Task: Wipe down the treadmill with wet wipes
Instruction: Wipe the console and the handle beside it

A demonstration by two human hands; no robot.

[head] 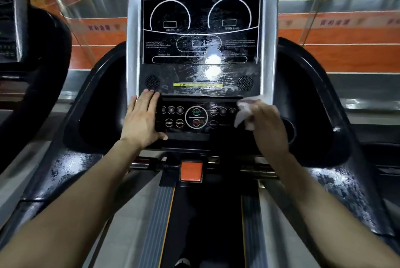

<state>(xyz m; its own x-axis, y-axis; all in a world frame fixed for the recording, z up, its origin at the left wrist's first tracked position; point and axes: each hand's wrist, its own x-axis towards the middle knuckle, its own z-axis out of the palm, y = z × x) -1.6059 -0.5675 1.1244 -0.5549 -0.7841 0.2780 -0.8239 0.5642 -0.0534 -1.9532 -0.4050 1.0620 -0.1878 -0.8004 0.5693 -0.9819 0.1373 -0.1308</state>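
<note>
Left hand (144, 116) lies flat, fingers straight, on the treadmill console's (201, 68) left edge; right hand (267, 125) grips a crumpled wet wipe (245, 114) at the button panel's (194, 117) right edge

I record the treadmill console (134, 51): left hand (142, 120) flat on its button panel, wet wipe (246, 114) at the panel's right side.

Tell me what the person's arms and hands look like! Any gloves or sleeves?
No gloves, no sleeves in view: left arm and right arm are bare as far as the picture shows. No watch or bracelet on either wrist. The left hand shows no ring; the right hand is too blurry to tell.
</note>
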